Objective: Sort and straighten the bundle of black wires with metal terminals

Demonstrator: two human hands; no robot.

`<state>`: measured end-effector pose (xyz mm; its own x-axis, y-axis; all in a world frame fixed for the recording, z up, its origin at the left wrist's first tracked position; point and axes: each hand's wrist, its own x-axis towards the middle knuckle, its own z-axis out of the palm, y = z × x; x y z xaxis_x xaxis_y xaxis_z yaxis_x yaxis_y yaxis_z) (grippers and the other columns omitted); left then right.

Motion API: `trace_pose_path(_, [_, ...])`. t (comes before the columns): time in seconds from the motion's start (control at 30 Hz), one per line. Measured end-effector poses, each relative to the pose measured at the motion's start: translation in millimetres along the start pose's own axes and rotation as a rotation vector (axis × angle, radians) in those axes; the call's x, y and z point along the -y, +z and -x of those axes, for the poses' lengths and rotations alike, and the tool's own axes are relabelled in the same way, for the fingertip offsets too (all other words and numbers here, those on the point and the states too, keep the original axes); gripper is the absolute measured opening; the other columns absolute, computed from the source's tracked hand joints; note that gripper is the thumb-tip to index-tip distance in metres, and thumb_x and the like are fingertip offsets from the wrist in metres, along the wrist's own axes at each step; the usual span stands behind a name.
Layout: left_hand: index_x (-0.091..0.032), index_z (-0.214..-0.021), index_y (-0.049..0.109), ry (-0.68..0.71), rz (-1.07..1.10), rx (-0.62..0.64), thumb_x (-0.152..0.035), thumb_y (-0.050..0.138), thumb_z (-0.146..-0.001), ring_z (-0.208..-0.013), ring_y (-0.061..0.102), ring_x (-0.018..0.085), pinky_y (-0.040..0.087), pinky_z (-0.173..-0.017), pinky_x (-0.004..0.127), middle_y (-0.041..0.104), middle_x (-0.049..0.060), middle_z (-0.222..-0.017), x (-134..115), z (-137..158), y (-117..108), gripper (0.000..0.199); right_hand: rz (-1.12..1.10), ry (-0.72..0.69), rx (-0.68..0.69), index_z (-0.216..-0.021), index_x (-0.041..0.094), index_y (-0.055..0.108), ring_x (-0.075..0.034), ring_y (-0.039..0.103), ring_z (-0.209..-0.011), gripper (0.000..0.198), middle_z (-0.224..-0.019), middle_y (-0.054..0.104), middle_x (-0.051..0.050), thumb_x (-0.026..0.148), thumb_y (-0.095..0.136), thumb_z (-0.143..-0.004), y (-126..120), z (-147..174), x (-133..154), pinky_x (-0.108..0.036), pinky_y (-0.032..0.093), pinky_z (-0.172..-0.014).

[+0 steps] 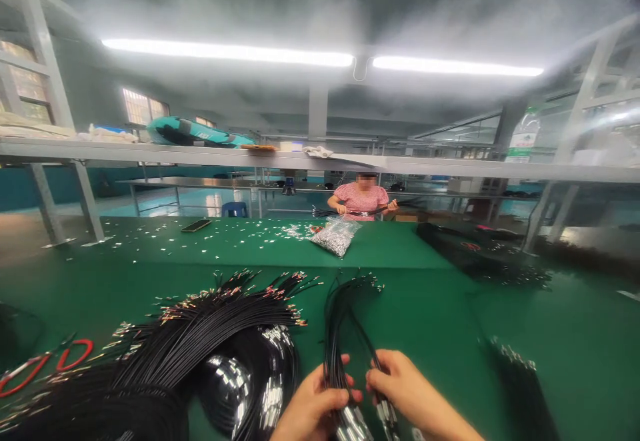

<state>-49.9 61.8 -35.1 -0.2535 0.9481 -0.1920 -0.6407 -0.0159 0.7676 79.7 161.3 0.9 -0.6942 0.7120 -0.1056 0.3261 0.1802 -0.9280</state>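
Observation:
My left hand (313,404) grips a thin bundle of black cables (336,321) near its metal connector ends, at the bottom middle of the view. My right hand (407,391) pinches a single black cable (364,341) drawn off from that bundle, close beside the left hand. The cables' far tips, with small metal terminals, fan out on the green table (430,308). A large pile of black cables (210,328) with shiny metal connectors lies just left of my hands.
Red-handled scissors (45,364) lie at the far left. A clear bag of small metal parts (336,234) and a phone (196,225) rest further back. A person in a pink top (361,201) works across the table. More dark cables (520,374) lie at right.

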Motion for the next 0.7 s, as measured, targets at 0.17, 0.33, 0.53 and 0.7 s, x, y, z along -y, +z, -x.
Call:
trace_pose_path(0.17, [-0.018, -0.099, 0.067, 0.013, -0.012, 0.052, -0.009, 0.075, -0.05, -0.065, 0.058, 0.013, 0.04, -0.065, 0.026, 0.066, 0.0, -0.071, 1.2, -1.8, -0.5, 0.05, -0.155, 0.109, 0.117, -0.072, 0.019, 0.046, -0.008, 0.044, -0.036, 0.019, -0.05, 0.053, 0.006, 0.035, 0.05, -0.063, 6.5, 5.4, 7.1, -0.022, 0.035, -0.036])
trace_pose_path(0.33, [-0.022, -0.106, 0.065, 0.012, 0.037, 0.115, -0.019, 0.081, -0.052, -0.072, 0.059, 0.016, 0.04, -0.071, 0.03, 0.064, 0.002, -0.08, 4.7, -3.9, -5.6, 0.056, -0.089, 0.082, 0.089, -0.053, 0.017, 0.051, -0.006, 0.038, -0.041, 0.008, -0.042, 0.044, 0.007, 0.022, 0.057, -0.049, 8.6, 5.8, 12.4, -0.022, 0.029, -0.044])
trace_pose_path(0.53, [-0.026, -0.104, 0.067, -0.011, -0.023, 0.124, -0.019, 0.079, -0.058, -0.067, 0.054, 0.01, 0.037, -0.066, 0.025, 0.063, 0.001, -0.075, -4.3, 4.9, -1.5, 0.048, -0.235, 0.071, 0.03, -0.063, 0.021, 0.043, -0.009, 0.047, -0.046, 0.011, -0.051, 0.052, 0.005, 0.026, 0.043, -0.053, 0.6, 8.5, 10.8, -0.026, 0.04, -0.047])
trace_pose_path(0.7, [-0.026, -0.102, 0.069, 0.011, -0.021, 0.11, -0.013, 0.079, -0.055, -0.075, 0.058, 0.015, 0.04, -0.08, 0.033, 0.061, 0.001, -0.081, -7.0, 7.9, 0.9, 0.05, -0.183, 0.139, 0.069, -0.063, 0.02, 0.048, -0.005, 0.038, -0.036, 0.012, -0.044, 0.046, 0.009, 0.03, 0.052, -0.057, 5.2, 9.9, 15.6, -0.02, 0.035, -0.036])
